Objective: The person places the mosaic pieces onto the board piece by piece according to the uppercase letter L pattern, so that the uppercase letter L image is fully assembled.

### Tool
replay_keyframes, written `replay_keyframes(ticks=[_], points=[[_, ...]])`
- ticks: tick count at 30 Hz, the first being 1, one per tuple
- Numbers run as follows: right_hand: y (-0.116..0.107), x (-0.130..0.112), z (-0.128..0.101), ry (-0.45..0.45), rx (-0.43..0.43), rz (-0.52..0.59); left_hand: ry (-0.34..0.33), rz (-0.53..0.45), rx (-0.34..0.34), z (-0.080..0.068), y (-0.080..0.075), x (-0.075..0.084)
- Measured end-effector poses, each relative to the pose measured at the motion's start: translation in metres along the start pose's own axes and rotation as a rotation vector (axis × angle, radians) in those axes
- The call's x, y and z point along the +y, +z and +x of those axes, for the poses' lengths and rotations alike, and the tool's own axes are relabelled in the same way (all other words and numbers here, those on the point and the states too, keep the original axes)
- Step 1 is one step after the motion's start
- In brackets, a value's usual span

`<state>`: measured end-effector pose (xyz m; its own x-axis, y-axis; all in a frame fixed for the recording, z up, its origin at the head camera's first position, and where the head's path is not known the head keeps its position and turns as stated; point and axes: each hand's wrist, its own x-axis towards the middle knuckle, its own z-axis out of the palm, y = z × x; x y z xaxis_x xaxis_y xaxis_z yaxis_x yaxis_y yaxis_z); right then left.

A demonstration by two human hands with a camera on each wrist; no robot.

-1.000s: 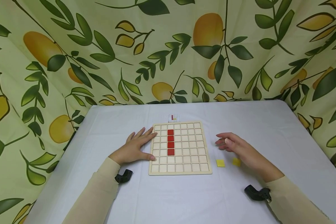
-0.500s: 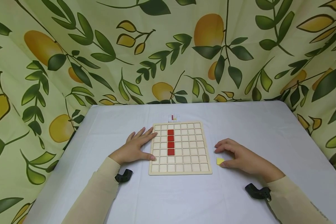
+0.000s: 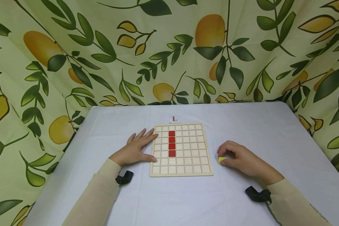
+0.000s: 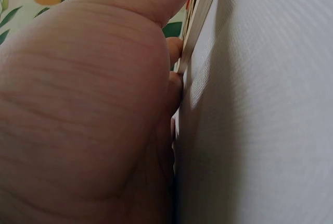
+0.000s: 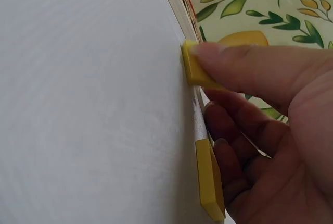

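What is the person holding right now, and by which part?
The right hand pinches a yellow tile by its edges, thumb on top. The left hand holds nothing; it rests flat against the wooden board.

A table (image 3: 186, 201) covered with a pale lilac-white cloth filled the lower half of the head view. Behind it and along both sides hung a curtain (image 3: 107, 56) printed with dark green leaves and orange-yellow lemons on a light green ground. A small card (image 3: 175, 119) bearing a printed grid with a few red and yellow cells lay flat on the cloth just beyond the far edge of the wooden board (image 3: 182, 149). Four red tiles (image 3: 172, 143) sat in the board, forming one straight column, each touching the next.
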<state>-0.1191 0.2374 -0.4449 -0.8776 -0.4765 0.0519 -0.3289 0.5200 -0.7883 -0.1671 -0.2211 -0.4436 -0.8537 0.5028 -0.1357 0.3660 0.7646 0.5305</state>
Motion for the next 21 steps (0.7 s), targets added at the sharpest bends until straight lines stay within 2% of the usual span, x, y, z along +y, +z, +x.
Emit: replay_keyframes(ticks=[8, 21], points=[[0.003, -0.005, 0.001, 0.069, 0.071, -0.011, 0.012, 0.0, 0.007, 0.0, 0.0, -0.001], [0.007, -0.012, 0.003, 0.075, 0.134, 0.035, 0.002, 0.01, 0.001, 0.002, 0.001, -0.004]])
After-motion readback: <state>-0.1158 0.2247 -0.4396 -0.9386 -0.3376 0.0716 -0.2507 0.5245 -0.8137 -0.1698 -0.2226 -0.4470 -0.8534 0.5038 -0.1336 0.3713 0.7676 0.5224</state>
